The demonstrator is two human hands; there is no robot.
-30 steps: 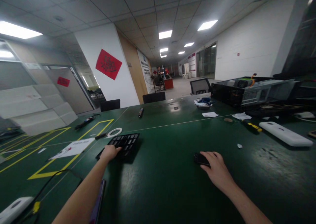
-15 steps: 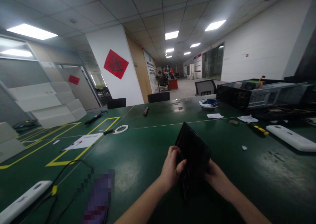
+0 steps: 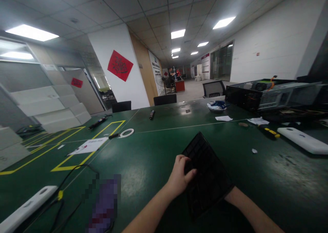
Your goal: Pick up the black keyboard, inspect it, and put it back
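"What does the head view show in the middle?"

"A black compartment tray (image 3: 211,173), at the near side of the green counter (image 3: 153,147), a little right of centre. It's tilted, its divided face partly visible."

"And the hands?"

"The left hand (image 3: 176,178) grips the tray's left side, thumb and fingers bent over it. The right hand (image 3: 231,194) reaches in at the near right corner, but its fingers are hidden behind the tray, so I can't tell how they're closed."

"How far along would you say things are?"

"The tray is in hand; that much is done. It isn't lying flat on the counter, and I can't tell whether its lower edge touches. The compartments are too dark to say whether they're filled, so I can't judge how much is left."

"What lies about it?"

"On the right, a yellow-and-black-handled tool (image 3: 269,132) beside a white oblong case (image 3: 303,140), with an open computer case (image 3: 243,98) at the far right. On the left, a white tape roll (image 3: 122,135) near a printed sheet (image 3: 89,146). A bowl (image 3: 217,109) with blue and white stuff sits farther back."
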